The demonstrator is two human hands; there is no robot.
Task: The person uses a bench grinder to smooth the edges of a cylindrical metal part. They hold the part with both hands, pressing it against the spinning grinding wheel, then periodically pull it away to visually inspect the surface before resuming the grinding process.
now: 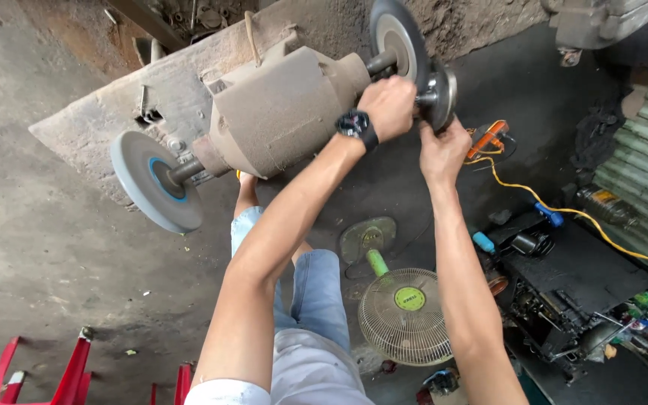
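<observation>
A dusty bench grinder (279, 112) sits on a worn stone slab (114, 120). It carries a grey wheel with a blue hub (155, 180) at the near-left end and a grey wheel (395, 34) at the far-right end. My left hand (388, 105), with a black wristwatch (355, 126) on the wrist, grips the shaft beside the right wheel. My right hand (444, 146) holds a round metal disc (440, 94) at the shaft's outer end. Both arms reach up from below.
A green floor fan (403, 311) lies on the dark floor beneath my arms. An orange cable (564, 214) runs right, past an orange-handled tool (487, 139). A black box (579, 285) with tools stands at right. Red plastic furniture (39, 371) shows bottom left. My jeans-clad legs (305, 292) stand below.
</observation>
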